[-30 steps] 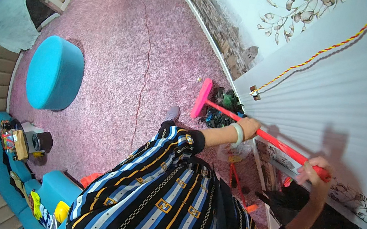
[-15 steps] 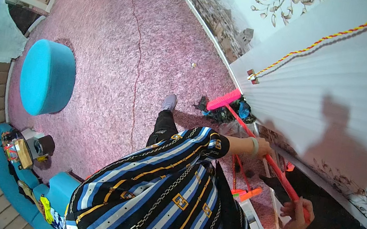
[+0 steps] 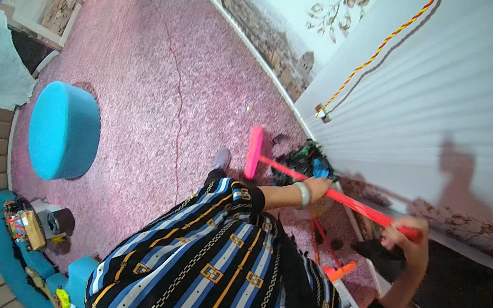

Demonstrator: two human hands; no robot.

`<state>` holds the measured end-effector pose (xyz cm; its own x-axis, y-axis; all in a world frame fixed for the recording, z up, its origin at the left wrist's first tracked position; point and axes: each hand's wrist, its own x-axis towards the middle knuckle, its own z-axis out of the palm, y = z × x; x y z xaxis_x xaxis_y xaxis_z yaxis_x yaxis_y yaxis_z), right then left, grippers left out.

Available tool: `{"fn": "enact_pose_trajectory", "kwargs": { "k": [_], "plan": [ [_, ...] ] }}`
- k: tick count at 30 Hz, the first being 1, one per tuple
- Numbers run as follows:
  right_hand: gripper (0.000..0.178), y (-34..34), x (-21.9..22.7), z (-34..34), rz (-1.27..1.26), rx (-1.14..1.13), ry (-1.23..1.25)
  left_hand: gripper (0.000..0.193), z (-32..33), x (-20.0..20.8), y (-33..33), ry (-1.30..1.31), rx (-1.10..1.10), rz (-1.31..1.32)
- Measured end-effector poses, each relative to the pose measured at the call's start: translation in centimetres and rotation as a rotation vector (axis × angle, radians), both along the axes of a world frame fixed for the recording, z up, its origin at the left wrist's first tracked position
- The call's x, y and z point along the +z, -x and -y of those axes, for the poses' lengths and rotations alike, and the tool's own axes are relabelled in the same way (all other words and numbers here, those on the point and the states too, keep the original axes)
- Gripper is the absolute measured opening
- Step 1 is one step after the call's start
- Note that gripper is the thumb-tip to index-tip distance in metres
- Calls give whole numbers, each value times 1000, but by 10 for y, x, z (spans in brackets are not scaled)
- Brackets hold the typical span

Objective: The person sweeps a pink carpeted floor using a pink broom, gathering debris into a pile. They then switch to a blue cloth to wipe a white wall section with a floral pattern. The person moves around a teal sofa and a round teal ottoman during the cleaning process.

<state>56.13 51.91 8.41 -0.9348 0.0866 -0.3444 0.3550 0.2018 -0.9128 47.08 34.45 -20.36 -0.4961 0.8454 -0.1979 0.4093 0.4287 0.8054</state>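
Observation:
A broom with a bright pink head and a red handle stretches across in front of me. My left hand, with a pale bracelet at the wrist, is wrapped round the handle partway along. Near the handle's end, my right hand grips it, slightly blurred. The broom head is just above or on the pink carpet; I cannot tell which. Dark crumpled plastic bags, with a patch of blue, lie on the floor beside the handle, close to the wall.
At the left stands a round blue pouf. A teal sofa holding assorted items curves along the lower left. The white wall runs up the right side, with a red-and-yellow rope. An orange-red long-handled tool lies below my arms.
The broom head has swung left, away from the bags and wall, and the handle lies flatter. My left hand has moved left, and my right hand has risen.

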Motion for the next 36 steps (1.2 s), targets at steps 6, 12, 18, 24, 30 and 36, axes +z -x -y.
{"fn": "enact_pose_trajectory", "kwargs": {
  "k": [6,12,18,24,30,36],
  "plan": [
    [13,55,19,-31,103,236,-257,49,-41,-43,18,-114,-113,-50],
    [21,53,19,-46,163,-36,-189,47,12,11,38,-127,-145,29],
    [28,69,-17,-69,26,-431,-178,30,216,-80,100,179,8,16],
    [30,85,-78,-77,-118,-996,-197,29,413,-105,88,493,678,185],
    [38,119,-85,-32,-414,-880,147,30,501,-169,42,744,597,298],
    [46,145,-85,-51,-324,-393,387,31,490,-173,51,618,640,652]
  ]
}}
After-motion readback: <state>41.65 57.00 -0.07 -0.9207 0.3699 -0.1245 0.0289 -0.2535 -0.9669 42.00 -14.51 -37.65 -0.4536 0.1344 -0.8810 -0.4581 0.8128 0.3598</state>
